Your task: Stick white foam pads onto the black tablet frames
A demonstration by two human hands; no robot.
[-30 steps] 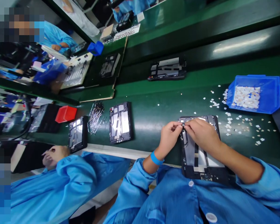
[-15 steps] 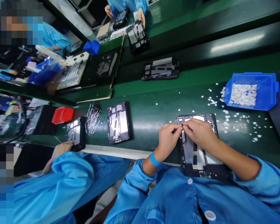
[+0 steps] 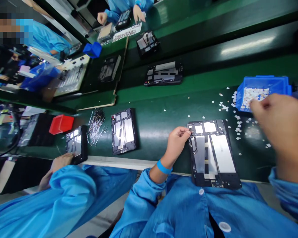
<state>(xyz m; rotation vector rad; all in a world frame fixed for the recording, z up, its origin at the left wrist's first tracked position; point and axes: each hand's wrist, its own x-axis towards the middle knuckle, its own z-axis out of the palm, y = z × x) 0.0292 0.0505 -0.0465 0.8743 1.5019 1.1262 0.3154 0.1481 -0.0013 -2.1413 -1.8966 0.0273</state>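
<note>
An opened tablet (image 3: 224, 155) with its inner parts bare lies in front of me, its near end against my blue clothing. My left hand (image 3: 177, 142), wearing a blue wristband, is closed in a pinch at the tablet's upper left corner, on a small dark part too tiny to name. Off to the right, my right hand (image 3: 280, 122) is blurred, its fingers drawn together at the near rim of a blue bin (image 3: 278, 87). Whatever it may hold is hidden. Small white pieces (image 3: 253, 94) lie in the bin.
More white scraps (image 3: 238, 125) are scattered beside the bin. Another opened tablet (image 3: 124, 130) lies to my left, near a pile of thin strips (image 3: 96, 127) and a red bin (image 3: 61, 124). A co-worker's hand (image 3: 62, 162) touches a tablet (image 3: 76, 145) there. Another tablet (image 3: 164, 73) lies farther back.
My right hand has left the tablet's corner and moved right to the blue bin. My left hand stays pinched at the corner. Across the bench, a co-worker's hand has let go of a tablet.
</note>
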